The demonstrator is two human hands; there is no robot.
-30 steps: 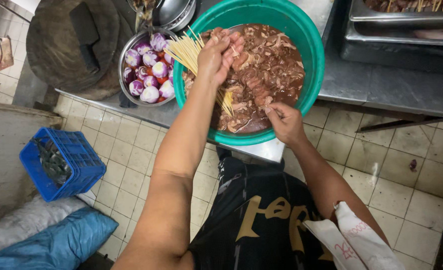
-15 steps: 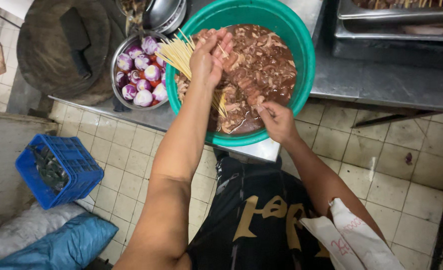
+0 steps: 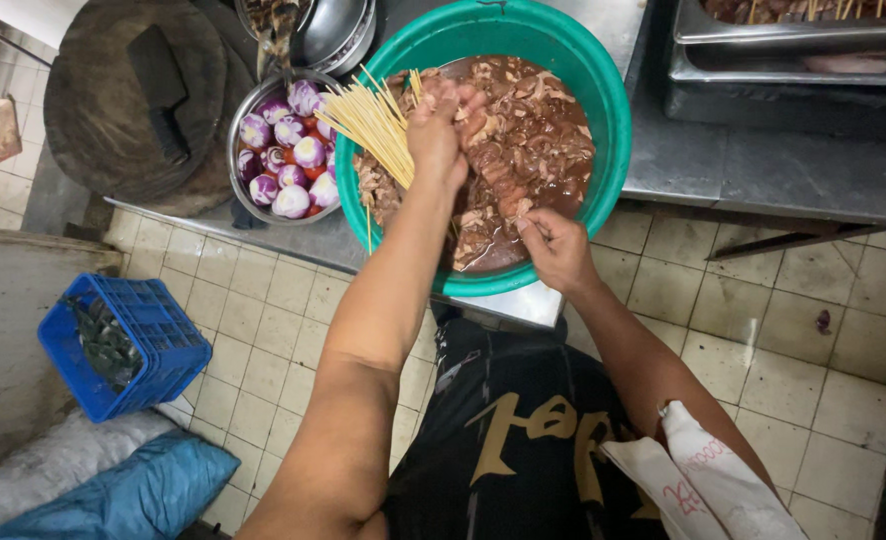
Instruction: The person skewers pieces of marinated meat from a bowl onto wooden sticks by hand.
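A large green plastic basin (image 3: 603, 170) stands on a steel counter and holds chopped meat (image 3: 533, 140) in brown marinade. My left hand (image 3: 441, 130) reaches over the basin and grips a fanned bundle of bamboo skewers (image 3: 373, 125) whose tips point left over the rim. At the near rim, my right hand (image 3: 553, 245) pinches one thin skewer with a piece of meat at its end, just above the marinade.
Left of the basin sits a metal bowl of peeled purple onions (image 3: 283, 150). A round wooden chopping block (image 3: 113, 110) lies further left. Steel trays (image 3: 793, 40) stand at top right. A blue crate (image 3: 123, 345) and a blue sack (image 3: 133, 495) rest on the tiled floor.
My left hand with the skewer bundle has shifted slightly toward the basin's middle. My right hand stays at the near rim, working on a piece of meat.
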